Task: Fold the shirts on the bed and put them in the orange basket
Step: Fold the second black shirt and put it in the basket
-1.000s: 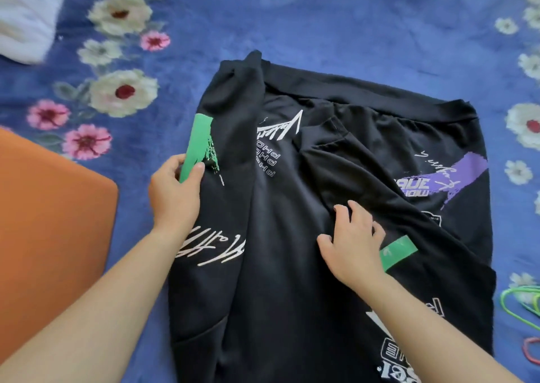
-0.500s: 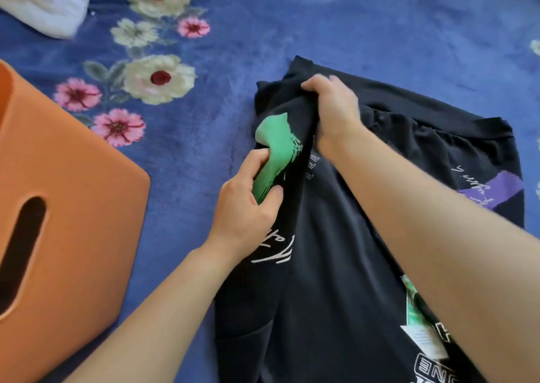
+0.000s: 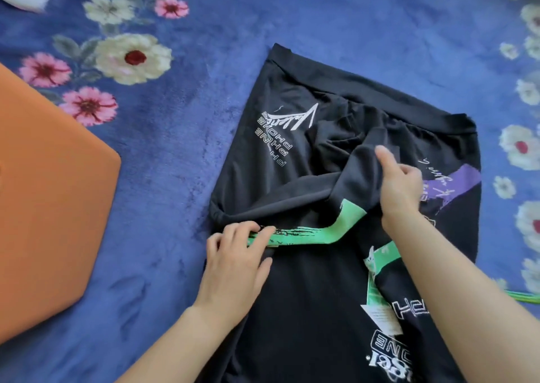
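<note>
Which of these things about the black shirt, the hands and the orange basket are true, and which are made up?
1. The black shirt lies on a blue blanket with flowers on it. True.
2. The black shirt is inside the orange basket. False: the shirt is spread on the blanket, and the basket sits apart from it on the left.
3. Both hands hold the shirt. True: the left hand holds it at the left edge, and the right hand pinches a fold of black cloth.
4. The stripe under the left hand's fingers is red. False: it is a green stripe.
</note>
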Tool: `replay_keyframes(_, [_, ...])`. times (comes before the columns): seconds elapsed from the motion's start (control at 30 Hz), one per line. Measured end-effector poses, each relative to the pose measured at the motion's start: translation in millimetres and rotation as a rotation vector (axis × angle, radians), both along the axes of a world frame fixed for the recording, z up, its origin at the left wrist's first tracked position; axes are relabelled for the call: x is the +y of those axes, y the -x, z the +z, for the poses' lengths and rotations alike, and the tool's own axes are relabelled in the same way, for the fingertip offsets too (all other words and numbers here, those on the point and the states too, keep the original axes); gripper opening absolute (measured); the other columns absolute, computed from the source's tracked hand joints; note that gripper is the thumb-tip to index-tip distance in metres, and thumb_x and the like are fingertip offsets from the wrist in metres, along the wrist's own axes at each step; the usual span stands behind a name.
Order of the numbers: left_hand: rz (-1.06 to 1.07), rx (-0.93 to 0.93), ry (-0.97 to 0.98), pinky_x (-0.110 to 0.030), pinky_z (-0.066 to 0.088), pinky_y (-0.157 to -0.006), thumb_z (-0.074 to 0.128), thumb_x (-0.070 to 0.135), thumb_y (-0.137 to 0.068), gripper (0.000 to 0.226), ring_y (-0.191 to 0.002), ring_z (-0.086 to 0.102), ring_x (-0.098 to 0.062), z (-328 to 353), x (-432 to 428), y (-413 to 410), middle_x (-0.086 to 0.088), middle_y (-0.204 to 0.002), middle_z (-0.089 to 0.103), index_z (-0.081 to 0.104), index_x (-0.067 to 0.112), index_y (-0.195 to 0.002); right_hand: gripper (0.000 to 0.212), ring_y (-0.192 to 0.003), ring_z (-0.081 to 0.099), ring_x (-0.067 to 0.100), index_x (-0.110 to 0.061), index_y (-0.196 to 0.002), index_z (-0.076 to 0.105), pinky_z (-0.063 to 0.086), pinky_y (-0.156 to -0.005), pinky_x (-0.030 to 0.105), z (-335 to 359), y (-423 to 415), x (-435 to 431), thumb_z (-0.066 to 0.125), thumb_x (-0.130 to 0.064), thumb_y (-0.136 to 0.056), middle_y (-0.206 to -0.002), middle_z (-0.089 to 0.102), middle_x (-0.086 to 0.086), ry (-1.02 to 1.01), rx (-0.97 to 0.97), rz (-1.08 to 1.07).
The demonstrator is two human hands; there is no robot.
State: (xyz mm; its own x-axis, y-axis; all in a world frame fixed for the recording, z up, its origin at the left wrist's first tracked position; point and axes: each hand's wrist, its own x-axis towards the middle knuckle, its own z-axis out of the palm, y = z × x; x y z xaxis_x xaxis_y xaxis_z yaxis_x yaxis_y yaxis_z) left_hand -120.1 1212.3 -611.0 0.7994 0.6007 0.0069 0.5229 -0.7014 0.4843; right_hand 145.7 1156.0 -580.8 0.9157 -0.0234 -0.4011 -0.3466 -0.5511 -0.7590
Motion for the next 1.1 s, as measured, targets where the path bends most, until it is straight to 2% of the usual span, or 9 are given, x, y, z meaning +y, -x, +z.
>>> replay_keyframes(0.07, [0.062, -0.001, -0.022, -0.031, 0.026, -0.076, 0.054, 0.034, -0.083, 0.021, -0.089, 0.045, -0.011, -0.1, 2.8, -2.5, 0.010, -0.094, 0.055, 0.066, 0.030, -0.100, 0.064, -0.111, 0.048, 0.024, -0.010, -0.120, 0.044, 0.042, -0.094, 0.035, -1.7, 0.8, 6.4, 0.074, -0.045, -0.075, -0.127, 0.046, 0.009, 0.125, 0.047, 0.012])
replay_keyframes(0.13, [0.096, -0.091, 0.145, -0.026, 0.028, -0.074, 0.045, 0.037, -0.088, 0.021, -0.085, 0.046, -0.005, 6.0, 7.6, -5.8, 0.015, -0.086, 0.054, 0.066, 0.033, -0.089, 0.062, -0.113, 0.051, 0.028, -0.002, -0.120, 0.042, 0.043, -0.098, 0.037, 4.4, -2.8, 11.8, 0.077, -0.028, -0.075, -0.132, 0.049, 0.015, 0.129, 0.059, -0.048])
replay_keyframes(0.23, [0.249, -0.359, 0.458, -0.013, 0.039, -0.072, 0.048, 0.031, -0.091, 0.012, -0.079, 0.053, 0.005, 30.2, 26.3, -4.8, 0.014, -0.083, 0.058, 0.058, 0.038, -0.089, 0.025, -0.072, 0.056, 0.021, -0.009, -0.081, 0.051, 0.053, -0.066, 0.031, 27.6, -19.8, 19.8, 0.075, -0.014, -0.075, -0.090, 0.061, 0.012, -0.060, 0.125, -0.064])
replay_keyframes(0.3, [0.342, -0.502, 0.461, -0.010, 0.039, -0.066, 0.046, 0.036, -0.090, 0.013, -0.071, 0.051, 0.007, 50.0, 41.6, 2.5, 0.017, -0.081, 0.059, 0.055, 0.045, -0.087, 0.019, -0.049, 0.043, 0.011, -0.010, -0.080, 0.050, 0.041, -0.042, 0.020, 51.9, -27.0, 29.8, 0.069, -0.011, -0.080, -0.067, 0.048, 0.003, -0.315, 0.298, 0.016])
replay_keyframes(0.43, [0.388, -0.621, 0.470, -0.014, 0.038, -0.064, 0.047, 0.037, -0.087, 0.016, -0.068, 0.048, 0.003, 71.4, 55.7, 23.4, 0.018, -0.075, 0.058, 0.059, 0.046, -0.083, 0.021, -0.035, 0.038, 0.005, -0.016, -0.072, 0.046, 0.034, -0.037, 0.015, 91.8, -26.1, 42.5, 0.061, -0.009, -0.085, -0.054, 0.044, -0.003, -0.477, 0.443, 0.258])
replay_keyframes(0.73, [0.498, -0.653, 0.336, -0.011, 0.040, -0.066, 0.051, 0.026, -0.083, 0.011, -0.067, 0.054, 0.004, 85.6, 42.3, 44.7, 0.022, -0.072, 0.063, 0.061, 0.026, -0.077, 0.029, -0.077, 0.066, 0.022, -0.014, -0.076, 0.059, 0.058, -0.075, 0.040, 129.1, -6.6, 51.0, 0.075, 0.001, -0.057, -0.077, 0.065, 0.004, -0.508, -0.197, 0.501])
replay_keyframes(0.9, [0.473, -0.638, 0.273, -0.013, 0.038, -0.064, 0.053, 0.025, -0.084, 0.012, -0.065, 0.053, 0.000, 92.9, 27.6, 41.6, 0.010, -0.072, 0.060, 0.061, 0.023, -0.076, 0.051, -0.083, 0.069, 0.015, -0.017, -0.096, 0.050, 0.057, -0.083, 0.039, 138.1, -11.6, 54.7, 0.084, -0.031, -0.061, -0.089, 0.065, 0.000, -0.511, -0.126, 0.450])
replay_keyframes(1.0, [0.403, -0.608, 0.236, -0.015, 0.037, -0.061, 0.052, 0.024, -0.085, 0.018, -0.062, 0.052, -0.006, 96.8, 16.6, 38.5, 0.009, -0.066, 0.057, 0.065, 0.015, -0.075, 0.026, -0.069, 0.062, 0.012, -0.017, -0.086, 0.053, 0.054, -0.073, 0.031, 140.8, -32.8, 44.1, 0.068, -0.036, -0.078, -0.068, 0.058, -0.004, -0.752, 0.141, 0.406])
replay_keyframes(1.1, [0.227, -0.264, 0.385, -0.017, 0.041, -0.062, 0.047, 0.042, -0.081, 0.028, -0.066, 0.056, -0.004, 80.3, 1.7, 30.6, 0.011, -0.071, 0.061, 0.067, 0.029, -0.066, 0.015, -0.076, 0.052, 0.017, -0.020, -0.073, 0.052, 0.045, -0.064, 0.031, 111.4, -58.7, 16.5, 0.066, -0.027, -0.076, -0.071, 0.051, -0.002, -0.357, 0.041, 0.303])
